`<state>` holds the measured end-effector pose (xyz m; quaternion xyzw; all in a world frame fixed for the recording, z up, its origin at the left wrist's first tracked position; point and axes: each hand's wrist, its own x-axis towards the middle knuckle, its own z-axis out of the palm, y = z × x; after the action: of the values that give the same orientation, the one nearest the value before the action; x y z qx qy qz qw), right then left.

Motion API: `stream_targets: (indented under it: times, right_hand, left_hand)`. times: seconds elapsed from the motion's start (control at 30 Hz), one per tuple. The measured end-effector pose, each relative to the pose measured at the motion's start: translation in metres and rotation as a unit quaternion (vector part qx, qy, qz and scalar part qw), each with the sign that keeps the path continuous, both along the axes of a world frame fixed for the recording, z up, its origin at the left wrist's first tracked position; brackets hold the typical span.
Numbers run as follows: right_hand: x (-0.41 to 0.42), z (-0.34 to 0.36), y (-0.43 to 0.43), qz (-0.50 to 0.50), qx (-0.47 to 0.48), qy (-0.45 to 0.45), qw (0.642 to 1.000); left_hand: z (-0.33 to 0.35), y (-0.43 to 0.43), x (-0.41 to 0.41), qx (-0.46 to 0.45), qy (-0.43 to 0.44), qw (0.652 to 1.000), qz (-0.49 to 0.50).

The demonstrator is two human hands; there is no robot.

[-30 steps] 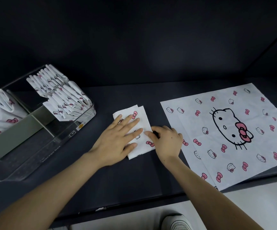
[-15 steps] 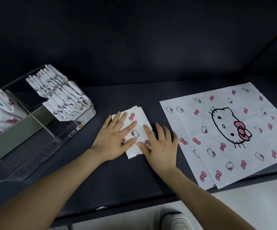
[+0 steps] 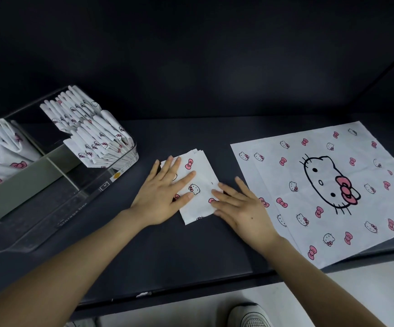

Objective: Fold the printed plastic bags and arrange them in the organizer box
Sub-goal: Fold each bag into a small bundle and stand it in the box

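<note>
A small folded white bag (image 3: 201, 182) printed with pink bows and cat faces lies at the middle of the dark table. My left hand (image 3: 164, 195) presses flat on its left half, fingers straight. My right hand (image 3: 240, 208) lies flat with straight fingers, its fingertips touching the bag's right edge. To the right, unfolded printed bags (image 3: 328, 185) are stacked flat, the top one showing a large cat face. A clear organizer box (image 3: 78, 190) stands at the left, holding several folded bags (image 3: 90, 131) in its back right compartment and more at the far left.
The flat stack overhangs the table's front edge (image 3: 191, 289) at the right. A pale floor and the toe of a shoe (image 3: 250, 315) show below the edge. A dark wall closes off the back.
My right hand went from curled at the bag's right edge to flat, then slid slightly right. My left hand stayed pressed on the bag, shifting slightly left, so more of the bag shows.
</note>
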<state>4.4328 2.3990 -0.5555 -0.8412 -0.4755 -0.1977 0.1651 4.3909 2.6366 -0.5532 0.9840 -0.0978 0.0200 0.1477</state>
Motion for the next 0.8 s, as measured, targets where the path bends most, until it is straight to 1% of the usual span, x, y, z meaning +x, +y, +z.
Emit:
stream_targets:
  times: [0.1,0.13,0.2,0.3,0.37,0.4,0.43,0.47,0.53,0.57,0.6,0.7,0.8]
  right_hand:
    - [0.007,0.000,0.003,0.019,0.014,0.011,1.000]
    - [0.007,0.000,0.004,0.015,0.019,0.015,1.000]
    - [0.003,0.004,0.006,-0.002,0.019,0.035,0.999]
    - [-0.008,0.017,0.009,-0.030,0.025,0.101,0.994]
    - [-0.016,0.026,0.011,-0.039,0.050,0.158,0.985]
    - [-0.019,0.031,0.013,-0.040,0.064,0.193,0.978]
    - [-0.022,0.037,0.015,-0.043,0.075,0.247,0.965]
    - [-0.023,0.044,0.016,-0.050,0.084,0.321,0.942]
    - [-0.020,0.053,0.016,-0.075,0.094,0.482,0.868]
    - [-0.016,0.054,0.016,-0.088,0.101,0.526,0.840]
    - [-0.012,0.052,0.017,-0.101,0.109,0.542,0.827]
    - [0.003,0.043,0.030,-0.189,0.125,0.516,0.826]
    - [0.007,0.039,0.043,-0.257,0.122,0.499,0.819]
  left_hand:
    - [0.009,0.002,-0.016,-0.125,-0.081,0.989,0.022]
    - [0.012,0.002,-0.023,-0.172,-0.089,0.981,0.013]
    - [0.013,0.005,-0.037,-0.234,-0.060,0.970,-0.025]
    - [0.004,0.009,-0.044,-0.218,-0.033,0.973,-0.063]
    - [-0.001,0.007,-0.046,-0.204,-0.054,0.976,-0.049]
    - [-0.002,0.004,-0.047,-0.211,-0.070,0.975,-0.021]
    - [-0.001,-0.001,-0.048,-0.227,-0.079,0.970,0.021]
    - [0.000,-0.005,-0.048,-0.251,-0.070,0.963,0.073]
    - [0.005,-0.012,-0.045,-0.288,-0.015,0.943,0.165]
    - [0.005,-0.013,-0.042,-0.297,0.007,0.936,0.189]
    - [0.006,-0.014,-0.039,-0.309,0.019,0.929,0.202]
    - [0.013,-0.018,-0.032,-0.350,0.029,0.908,0.230]
    - [0.018,-0.024,-0.031,-0.357,0.025,0.892,0.276]
